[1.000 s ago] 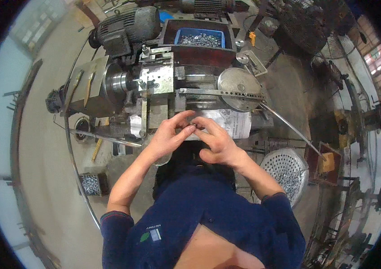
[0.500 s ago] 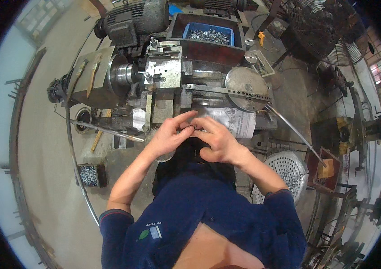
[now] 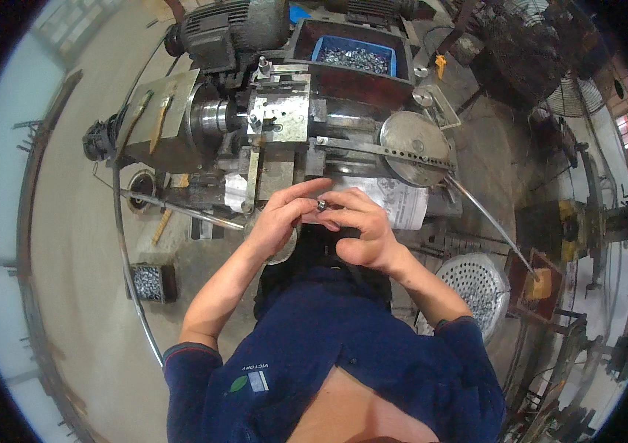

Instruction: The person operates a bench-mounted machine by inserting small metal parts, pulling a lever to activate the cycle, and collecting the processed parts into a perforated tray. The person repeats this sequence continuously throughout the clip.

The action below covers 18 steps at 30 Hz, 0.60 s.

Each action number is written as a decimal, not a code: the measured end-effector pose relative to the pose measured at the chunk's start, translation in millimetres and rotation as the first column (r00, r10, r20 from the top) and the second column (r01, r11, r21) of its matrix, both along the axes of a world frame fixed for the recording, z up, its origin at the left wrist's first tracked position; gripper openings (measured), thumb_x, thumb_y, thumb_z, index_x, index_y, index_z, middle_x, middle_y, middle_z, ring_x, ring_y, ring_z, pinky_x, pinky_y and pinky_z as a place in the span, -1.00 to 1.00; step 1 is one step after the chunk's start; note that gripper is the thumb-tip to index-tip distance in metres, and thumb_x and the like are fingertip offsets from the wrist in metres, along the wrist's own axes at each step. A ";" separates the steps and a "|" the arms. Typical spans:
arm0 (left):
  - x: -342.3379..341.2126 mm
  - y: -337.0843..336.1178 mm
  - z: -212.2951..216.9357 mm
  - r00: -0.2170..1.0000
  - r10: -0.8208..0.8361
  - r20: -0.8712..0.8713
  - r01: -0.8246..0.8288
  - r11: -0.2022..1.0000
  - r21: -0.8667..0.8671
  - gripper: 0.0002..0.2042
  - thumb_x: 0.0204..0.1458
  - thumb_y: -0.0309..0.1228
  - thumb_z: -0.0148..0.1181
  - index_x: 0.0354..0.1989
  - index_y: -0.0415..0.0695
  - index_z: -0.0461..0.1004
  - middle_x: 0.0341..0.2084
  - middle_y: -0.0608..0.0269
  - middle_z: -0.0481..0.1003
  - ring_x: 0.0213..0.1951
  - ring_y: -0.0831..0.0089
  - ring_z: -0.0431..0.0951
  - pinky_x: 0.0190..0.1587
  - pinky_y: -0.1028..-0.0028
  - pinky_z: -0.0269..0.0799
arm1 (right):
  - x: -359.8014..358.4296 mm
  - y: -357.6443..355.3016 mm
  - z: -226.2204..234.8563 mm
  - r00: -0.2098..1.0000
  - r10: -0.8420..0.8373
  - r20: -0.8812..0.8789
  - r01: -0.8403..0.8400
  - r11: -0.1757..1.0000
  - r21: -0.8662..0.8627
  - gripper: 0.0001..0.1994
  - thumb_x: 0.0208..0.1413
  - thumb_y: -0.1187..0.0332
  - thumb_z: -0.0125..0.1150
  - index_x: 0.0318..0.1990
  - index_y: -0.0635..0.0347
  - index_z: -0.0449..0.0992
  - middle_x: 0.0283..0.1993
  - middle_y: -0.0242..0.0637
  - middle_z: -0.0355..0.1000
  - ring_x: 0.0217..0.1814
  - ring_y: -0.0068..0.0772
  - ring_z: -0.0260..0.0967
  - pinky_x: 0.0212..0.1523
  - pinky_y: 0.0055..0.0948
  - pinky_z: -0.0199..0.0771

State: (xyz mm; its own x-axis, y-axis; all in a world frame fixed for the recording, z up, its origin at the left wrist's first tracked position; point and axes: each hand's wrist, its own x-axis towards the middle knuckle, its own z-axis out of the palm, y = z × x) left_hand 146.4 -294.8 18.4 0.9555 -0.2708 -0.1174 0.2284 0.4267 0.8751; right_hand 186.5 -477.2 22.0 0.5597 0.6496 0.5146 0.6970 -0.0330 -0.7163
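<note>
A: How is the part [image 3: 321, 205] held?

B: It is pinched between the fingertips of the left hand [image 3: 278, 221] and the right hand [image 3: 362, 230], just in front of the chest, above the lathe [image 3: 284, 118].

A: What would be advised for handling it well?

B: A firm, narrow pinch is judged best, since so small a piece could be dropped onto the paper [image 3: 395, 201]. Farther off, more parts are seen in the blue tray [image 3: 354, 55].

Blue parts bin [image 3: 354, 53] behind grey lathe [image 3: 269, 118].
</note>
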 end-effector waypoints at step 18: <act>-17.5 57.3 -0.3 0.987 0.113 0.118 -0.136 0.967 0.215 -0.55 0.12 -0.32 -0.08 0.16 -0.28 0.13 -0.26 0.02 0.49 -0.27 0.35 0.53 -0.13 0.44 0.38 | 27.3 36.7 5.4 0.998 0.062 -0.034 -0.063 0.997 -0.048 -0.63 -0.45 0.39 0.09 -0.31 0.20 0.52 -0.12 -0.13 0.40 -0.12 -0.12 0.33 -0.11 -0.33 0.33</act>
